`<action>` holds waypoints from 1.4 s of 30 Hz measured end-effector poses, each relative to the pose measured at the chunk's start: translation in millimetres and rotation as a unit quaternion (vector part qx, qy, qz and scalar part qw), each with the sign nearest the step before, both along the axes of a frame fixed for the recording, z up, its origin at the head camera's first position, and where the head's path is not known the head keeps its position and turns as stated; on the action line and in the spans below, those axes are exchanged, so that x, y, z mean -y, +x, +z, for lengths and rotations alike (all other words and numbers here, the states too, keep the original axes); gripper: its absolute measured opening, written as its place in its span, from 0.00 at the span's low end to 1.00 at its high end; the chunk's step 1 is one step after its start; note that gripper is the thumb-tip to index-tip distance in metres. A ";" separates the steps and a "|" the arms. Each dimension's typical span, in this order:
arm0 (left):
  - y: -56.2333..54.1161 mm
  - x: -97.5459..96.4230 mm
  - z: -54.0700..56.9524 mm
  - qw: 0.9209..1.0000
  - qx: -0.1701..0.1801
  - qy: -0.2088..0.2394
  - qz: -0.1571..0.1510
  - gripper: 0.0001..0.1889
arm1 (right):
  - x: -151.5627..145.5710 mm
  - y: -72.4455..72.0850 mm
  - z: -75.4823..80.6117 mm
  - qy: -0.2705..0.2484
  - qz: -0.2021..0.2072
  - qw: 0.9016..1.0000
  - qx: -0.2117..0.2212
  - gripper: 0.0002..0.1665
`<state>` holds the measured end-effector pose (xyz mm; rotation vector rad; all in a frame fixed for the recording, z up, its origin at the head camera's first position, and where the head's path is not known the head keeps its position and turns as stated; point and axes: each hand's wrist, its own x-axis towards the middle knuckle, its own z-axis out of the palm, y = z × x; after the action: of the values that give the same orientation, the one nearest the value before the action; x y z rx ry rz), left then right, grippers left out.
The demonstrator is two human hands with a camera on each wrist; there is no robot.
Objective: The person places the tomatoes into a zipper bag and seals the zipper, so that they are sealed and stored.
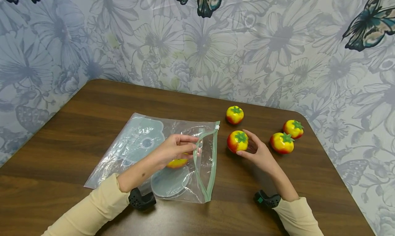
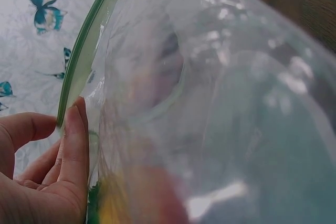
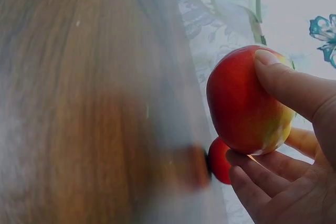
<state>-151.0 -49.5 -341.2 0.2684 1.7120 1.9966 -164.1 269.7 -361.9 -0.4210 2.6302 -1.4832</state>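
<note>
A clear zip bag (image 1: 182,126) with a green-edged mouth lies on the table, its opening facing right. My left hand (image 1: 176,148) pinches the green edge (image 2: 79,59) between thumb and fingers, and the mouth gapes. Inside the bag a red-and-yellow tomato (image 1: 177,163) shows partly from under that hand. Just right of the opening, my right hand (image 1: 257,155) grips another red-and-yellow tomato (image 1: 237,141) with a green leafy top. In the right wrist view the thumb presses on this tomato (image 3: 244,100) from one side, with fingers along the other.
One tomato (image 1: 235,115) stands behind the held one. Two more, a front tomato (image 1: 282,143) and a rear tomato (image 1: 293,128), sit close together to the right. The brown wooden table (image 1: 123,92) ends at a flower-and-butterfly patterned backdrop (image 1: 203,57).
</note>
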 end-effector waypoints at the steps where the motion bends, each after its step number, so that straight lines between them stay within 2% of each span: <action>1: 0.0 0.0 0.0 1.000 0.000 0.000 0.000 0.21 | 0.7 0.6 1.1 0.000 0.002 1.000 0.001 0.45; 9: 0.1 0.2 0.7 1.000 0.001 0.005 0.001 0.21 | 9.2 8.3 13.0 -0.008 0.023 1.000 0.003 0.45; 22: 0.0 0.5 0.5 1.000 0.008 0.012 -0.002 0.21 | 33.1 27.5 32.4 -0.003 0.067 0.998 -0.018 0.47; 34: -0.1 -0.6 2.3 1.000 0.017 -0.004 0.002 0.20 | 46.9 33.2 25.1 -0.012 0.102 0.994 -0.020 0.47; 42: 0.3 0.0 2.2 1.000 0.007 -0.013 0.001 0.20 | 54.0 34.5 19.2 -0.014 0.117 0.993 -0.024 0.47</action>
<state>-150.8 -49.6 -339.0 0.2436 1.7290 1.9715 -129.6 215.6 -342.7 -0.7495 2.4923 -1.4533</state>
